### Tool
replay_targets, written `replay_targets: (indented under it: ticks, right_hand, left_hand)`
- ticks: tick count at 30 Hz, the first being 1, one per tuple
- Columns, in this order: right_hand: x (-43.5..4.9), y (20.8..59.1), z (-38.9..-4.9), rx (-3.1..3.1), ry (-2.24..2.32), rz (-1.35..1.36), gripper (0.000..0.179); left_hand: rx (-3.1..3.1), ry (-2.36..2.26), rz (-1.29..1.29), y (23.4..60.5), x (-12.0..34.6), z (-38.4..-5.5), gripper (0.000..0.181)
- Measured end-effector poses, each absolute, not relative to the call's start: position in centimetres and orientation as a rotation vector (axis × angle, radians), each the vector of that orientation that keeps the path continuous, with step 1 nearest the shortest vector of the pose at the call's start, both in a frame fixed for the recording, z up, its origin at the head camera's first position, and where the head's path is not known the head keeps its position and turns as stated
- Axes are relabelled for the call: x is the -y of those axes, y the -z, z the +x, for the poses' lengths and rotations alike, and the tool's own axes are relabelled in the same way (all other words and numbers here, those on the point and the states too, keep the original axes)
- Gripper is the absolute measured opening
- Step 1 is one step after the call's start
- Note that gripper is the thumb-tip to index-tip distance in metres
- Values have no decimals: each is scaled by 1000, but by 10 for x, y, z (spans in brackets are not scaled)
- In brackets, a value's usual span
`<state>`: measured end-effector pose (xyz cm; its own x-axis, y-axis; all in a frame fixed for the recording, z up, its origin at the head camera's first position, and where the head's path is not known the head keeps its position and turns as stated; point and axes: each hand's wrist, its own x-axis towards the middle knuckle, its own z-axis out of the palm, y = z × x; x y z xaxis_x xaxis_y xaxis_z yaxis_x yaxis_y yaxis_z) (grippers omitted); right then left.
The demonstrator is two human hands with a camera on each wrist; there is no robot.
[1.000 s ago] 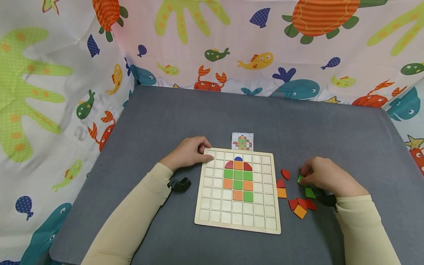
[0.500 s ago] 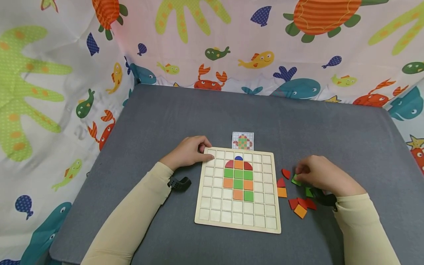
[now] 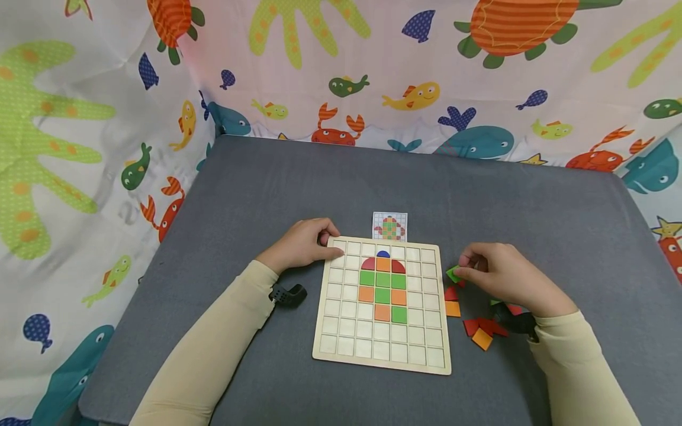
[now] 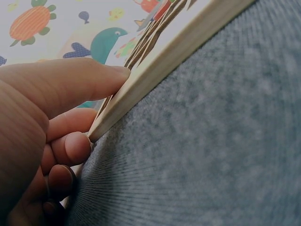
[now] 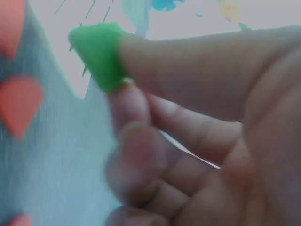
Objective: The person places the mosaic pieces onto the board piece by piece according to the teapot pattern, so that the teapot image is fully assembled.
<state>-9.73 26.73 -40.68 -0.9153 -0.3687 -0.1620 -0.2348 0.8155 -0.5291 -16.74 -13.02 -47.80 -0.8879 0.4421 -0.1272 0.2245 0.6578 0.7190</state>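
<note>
A wooden grid board [image 3: 346,343] lies on the table, with orange, green, dark red and blue pieces set in its upper and middle cells. My left hand [image 3: 303,244] grips the board's far left corner; the left wrist view shows the thumb [image 4: 101,77] on top and fingers curled at the edge. My right hand [image 3: 501,269] pinches a green tile [image 5: 99,54] between thumb and fingers, just off the board's right edge. In the head view the green tile [image 3: 452,274] hangs above the loose red pieces.
A small picture card [image 3: 390,225] with a coloured pattern lies against the board's far edge. Right of the board are loose orange squares [image 3: 482,339] and red pieces [image 3: 471,326], some partly under my right wrist. A printed curtain [image 3: 309,89] borders the table's back and left.
My right hand has picked the green tile up from the loose pieces and carried it left towards the board. The left hand stays at the board's corner.
</note>
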Motion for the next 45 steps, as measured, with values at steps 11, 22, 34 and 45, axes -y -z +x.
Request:
replay_targets:
  ticks: [11, 22, 34, 45]
  right_hand:
    - [-226, 413, -88, -2627, 969, -492, 15]
    - [-194, 423, -74, -2499, 1024, -610, 6]
    - [-162, 434, -63, -2461, 1171, -579, 8]
    - [-148, 450, -61, -2411, 1211, -636, 6]
  left_hand:
    - [-2587, -1072, 557, 479, 130, -167, 27]
    - [-2582, -1072, 570, 478, 131, -167, 28]
    - [-2586, -1075, 596, 479, 133, -168, 30]
    - [-2585, -1079, 578, 478, 132, -167, 28]
